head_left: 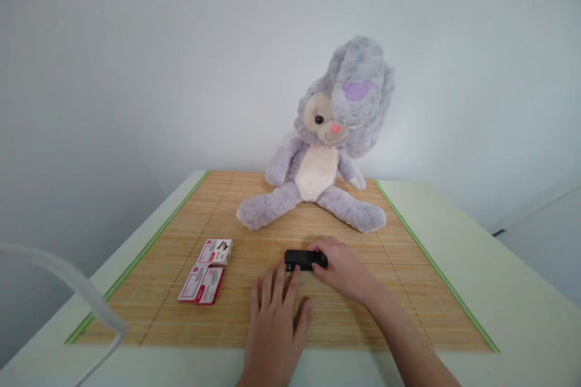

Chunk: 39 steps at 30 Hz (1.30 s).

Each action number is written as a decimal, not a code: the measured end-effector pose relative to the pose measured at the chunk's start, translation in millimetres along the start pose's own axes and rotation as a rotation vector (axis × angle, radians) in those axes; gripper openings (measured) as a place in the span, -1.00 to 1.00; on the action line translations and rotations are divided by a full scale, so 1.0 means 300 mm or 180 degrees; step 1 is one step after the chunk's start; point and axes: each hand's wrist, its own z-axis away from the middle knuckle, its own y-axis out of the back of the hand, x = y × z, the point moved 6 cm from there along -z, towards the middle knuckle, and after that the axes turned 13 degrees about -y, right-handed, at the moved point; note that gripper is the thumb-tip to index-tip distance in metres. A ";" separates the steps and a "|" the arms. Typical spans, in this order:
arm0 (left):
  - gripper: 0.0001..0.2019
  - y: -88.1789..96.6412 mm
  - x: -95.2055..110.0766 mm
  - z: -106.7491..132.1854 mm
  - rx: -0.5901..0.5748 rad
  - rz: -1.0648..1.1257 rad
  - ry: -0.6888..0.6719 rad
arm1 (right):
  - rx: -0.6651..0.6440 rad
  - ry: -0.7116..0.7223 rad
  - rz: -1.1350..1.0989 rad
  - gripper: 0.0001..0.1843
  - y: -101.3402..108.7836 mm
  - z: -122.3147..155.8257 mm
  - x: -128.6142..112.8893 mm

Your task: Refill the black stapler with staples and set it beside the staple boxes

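Observation:
A small black stapler (300, 259) lies on the bamboo mat (408, 290) near the middle. My right hand (345, 269) curls its fingers over the stapler's right end and grips it. Just in front of the stapler, my left hand (276, 320) rests flat on the mat with its fingers stretched out, the fingertips almost reaching the stapler's left end. It holds nothing.
A grey plush rabbit (324, 151) sits at the back of the mat against the wall. Left of my hands lie a small red-and-white box (215, 251) and two more staple boxes (201, 284). A blurred pale cable (77, 290) crosses the lower left. The pale table (499, 278) extends right.

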 end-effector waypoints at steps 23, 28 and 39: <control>-0.40 -0.011 -0.037 -0.036 -0.0231 -0.0002 0.0240 | 0.0250 -0.0667 -0.1124 -0.53 0.196 0.128 0.287; -0.39 -0.017 -0.043 -0.033 -0.0125 0.0123 0.0191 | 0.0481 -0.1160 -0.1776 -0.36 0.061 0.167 0.450; -0.57 0.193 -0.251 0.082 0.0679 -0.0313 0.0610 | 0.1262 -0.1638 -0.2183 -0.27 0.015 0.359 0.450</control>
